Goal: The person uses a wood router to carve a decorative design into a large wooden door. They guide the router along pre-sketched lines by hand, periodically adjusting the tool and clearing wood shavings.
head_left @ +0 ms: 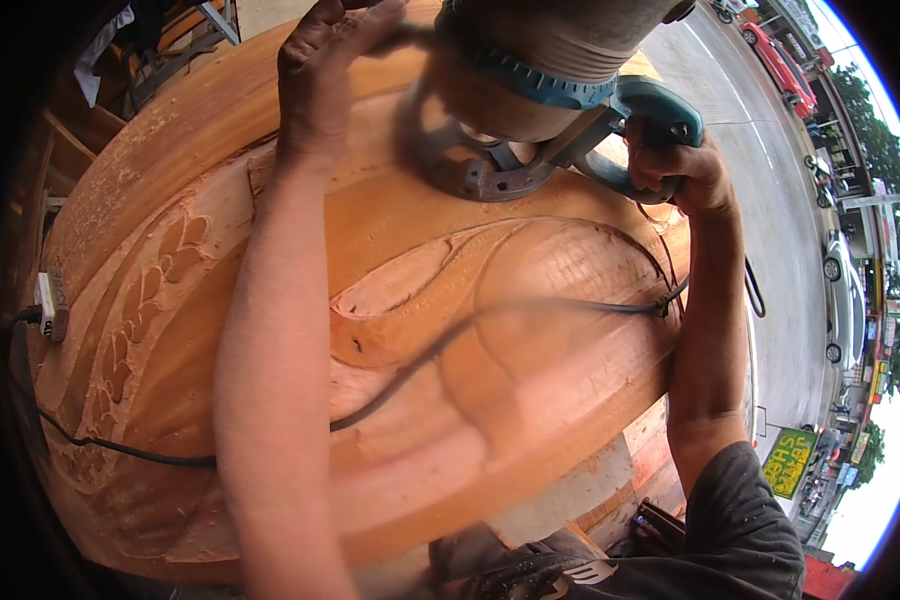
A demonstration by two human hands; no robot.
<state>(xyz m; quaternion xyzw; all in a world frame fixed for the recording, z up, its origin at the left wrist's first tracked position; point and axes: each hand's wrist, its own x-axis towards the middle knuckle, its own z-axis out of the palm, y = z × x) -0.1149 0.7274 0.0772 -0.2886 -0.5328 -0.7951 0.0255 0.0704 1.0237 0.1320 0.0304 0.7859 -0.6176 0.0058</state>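
A large wood router [530,75] with a teal collar and a dark metal base is at the top of the view, over a broad orange-brown wooden slab [400,240]. My right hand [685,175] is closed round its teal loop handle. At the router's other side, my left hand [335,65] is closed at the side grip, partly blurred, its fingertips near the top edge. Curved, feather-like shapes and recessed areas are carved into the slab. Whether the bit touches the wood is hidden by the base.
A black power cord [420,365] runs across the slab, passing under my left forearm, to a white socket block [45,305] at the left edge. Shavings are scattered over the wood. Beyond the slab's right side lies a road [770,200] with parked cars and a green sign [788,462].
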